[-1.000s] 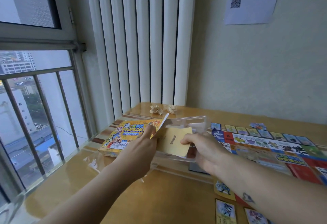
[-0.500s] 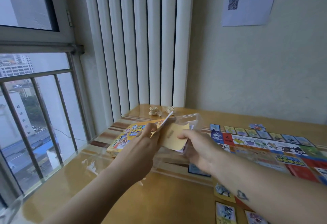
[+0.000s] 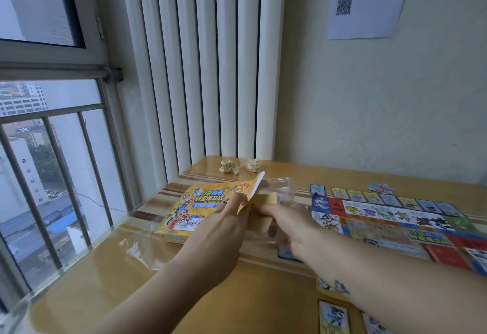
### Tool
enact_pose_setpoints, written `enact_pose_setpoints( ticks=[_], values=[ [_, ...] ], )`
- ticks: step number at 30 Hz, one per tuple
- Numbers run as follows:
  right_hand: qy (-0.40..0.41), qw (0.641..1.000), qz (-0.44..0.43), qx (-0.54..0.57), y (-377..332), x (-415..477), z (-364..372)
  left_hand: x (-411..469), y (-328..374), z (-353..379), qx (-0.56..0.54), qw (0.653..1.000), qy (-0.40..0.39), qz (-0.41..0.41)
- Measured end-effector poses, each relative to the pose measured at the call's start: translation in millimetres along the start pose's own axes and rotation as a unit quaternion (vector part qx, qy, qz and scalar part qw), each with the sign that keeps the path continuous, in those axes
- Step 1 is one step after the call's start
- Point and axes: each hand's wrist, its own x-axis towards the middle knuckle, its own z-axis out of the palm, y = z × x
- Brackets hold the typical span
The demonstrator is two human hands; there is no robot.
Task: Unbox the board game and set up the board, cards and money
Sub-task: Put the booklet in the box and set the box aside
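Observation:
The yellow game box lies on the wooden table near the window. My left hand holds its lid up by the right edge, thumb on top. My right hand pinches a tan booklet inside a clear plastic sleeve, half under the raised lid. The unfolded game board lies to the right, with several cards in a row along its far edge.
Two crumpled paper balls sit at the table's far edge by the white radiator. Clear wrapping lies left of the box. More cards lie near the front edge. A window with bars is at the left.
The booklet in its sleeve has gone left and further under the raised lid; my right hand followed it. My left hand kept the lid lifted.

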Motion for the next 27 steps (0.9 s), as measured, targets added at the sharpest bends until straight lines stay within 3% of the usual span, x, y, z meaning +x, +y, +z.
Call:
enact_pose_setpoints(
  ticks=[16, 20, 27],
  values=[
    [-0.023, 0.999, -0.006, 0.038, 4, 8, 5, -2, 4, -16, -0.053, 0.999, 0.009, 0.011],
    [-0.007, 0.997, -0.060, -0.038, 0, 10, -5, -2, -9, -21, -0.089, 0.996, 0.010, -0.002],
    [-0.051, 0.983, -0.133, -0.113, -1, 15, -7, -10, -5, -46, -0.157, 0.987, -0.011, 0.034]
  ],
)
